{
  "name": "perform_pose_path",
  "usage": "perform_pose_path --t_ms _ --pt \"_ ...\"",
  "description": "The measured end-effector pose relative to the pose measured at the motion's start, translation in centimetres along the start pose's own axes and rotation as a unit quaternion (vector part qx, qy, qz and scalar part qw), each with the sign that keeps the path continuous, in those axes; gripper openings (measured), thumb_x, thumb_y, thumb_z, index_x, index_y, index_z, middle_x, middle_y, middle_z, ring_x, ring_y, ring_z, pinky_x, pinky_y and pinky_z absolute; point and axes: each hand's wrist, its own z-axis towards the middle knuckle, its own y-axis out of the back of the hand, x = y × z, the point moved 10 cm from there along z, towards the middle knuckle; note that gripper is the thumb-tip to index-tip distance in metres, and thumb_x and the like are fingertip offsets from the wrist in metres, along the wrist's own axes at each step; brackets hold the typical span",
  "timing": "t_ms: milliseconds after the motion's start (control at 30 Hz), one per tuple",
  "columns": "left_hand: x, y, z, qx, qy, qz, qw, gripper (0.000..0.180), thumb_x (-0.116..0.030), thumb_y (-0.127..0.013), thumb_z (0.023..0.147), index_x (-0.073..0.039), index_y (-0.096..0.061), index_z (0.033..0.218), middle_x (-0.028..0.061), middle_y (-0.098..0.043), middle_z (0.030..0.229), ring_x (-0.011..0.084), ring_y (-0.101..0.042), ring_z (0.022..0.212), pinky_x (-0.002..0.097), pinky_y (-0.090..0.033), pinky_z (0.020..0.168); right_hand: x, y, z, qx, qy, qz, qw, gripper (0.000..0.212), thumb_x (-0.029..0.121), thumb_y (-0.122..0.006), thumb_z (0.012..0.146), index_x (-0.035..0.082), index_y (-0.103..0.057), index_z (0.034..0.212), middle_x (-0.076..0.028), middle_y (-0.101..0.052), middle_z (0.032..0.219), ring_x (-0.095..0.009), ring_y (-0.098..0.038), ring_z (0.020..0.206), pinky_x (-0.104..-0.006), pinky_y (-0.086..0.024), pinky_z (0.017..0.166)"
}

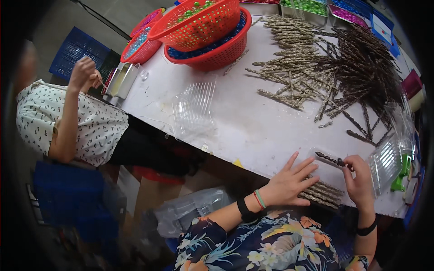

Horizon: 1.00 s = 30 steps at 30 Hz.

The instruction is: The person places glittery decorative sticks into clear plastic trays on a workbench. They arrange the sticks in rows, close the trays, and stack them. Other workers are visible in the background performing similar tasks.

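Note:
My left hand (pixel 294 181) lies flat with its fingers spread over a row of light brown twisted sticks (pixel 323 195) near the table's front edge. These sticks lie side by side, partly hidden under the palm. They appear to sit in a clear plastic tray, though its edges are hard to make out. Between the thumb and fingers of my right hand (pixel 359 178) is one end of a dark brown twisted stick (pixel 327 158). Its free end points left, just beyond my left fingertips.
Heaps of pale twisted sticks (pixel 289 58) and dark twisted sticks (pixel 366 63) cover the far right. Clear ribbed trays (pixel 195 108) lie mid-left, more (pixel 386 160) beside my right hand. Red baskets (pixel 205 61) of beads stand at the back. Another person (pixel 74 122) sits at the left.

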Motion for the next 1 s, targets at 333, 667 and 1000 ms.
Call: perform_pose_path --t_ms 333,667,1000 --pt "-0.2 -0.3 0.3 0.016 -0.005 0.006 1.000 0.075 -0.059 -0.078 0.080 -0.017 -0.062 0.140 0.0106 -0.050 0.154 0.0322 -0.037 0.153 0.0685 -0.014 0.126 1.1 -3.6 -0.5 -0.015 0.119 -0.148 0.982 0.019 0.002 -0.074 0.081 0.005 -0.066 0.097 -0.012 -0.061 0.092 -0.034 -0.060 0.086 -0.0443 -0.049 0.078" --pt "-0.2 -0.6 0.4 0.047 0.000 0.038 0.998 0.077 -0.066 -0.074 0.083 -0.018 -0.062 0.143 0.0110 -0.052 0.153 0.0340 -0.039 0.152 0.0702 -0.018 0.121 2.0 -1.1 -0.5 -0.087 0.151 -0.116 0.978 0.020 0.002 -0.077 0.078 0.007 -0.067 0.095 -0.009 -0.064 0.089 -0.030 -0.060 0.079 -0.0412 -0.046 0.072" --pt "-0.3 -0.4 0.0 0.041 0.006 0.058 0.997 0.079 -0.068 -0.072 0.084 -0.020 -0.062 0.145 0.0100 -0.054 0.151 0.0334 -0.041 0.150 0.0718 -0.018 0.121 1.0 2.2 -0.9 -0.129 0.095 0.008 0.987 0.018 -0.001 -0.076 0.081 0.004 -0.069 0.097 -0.011 -0.069 0.092 -0.031 -0.065 0.082 -0.0399 -0.050 0.073"
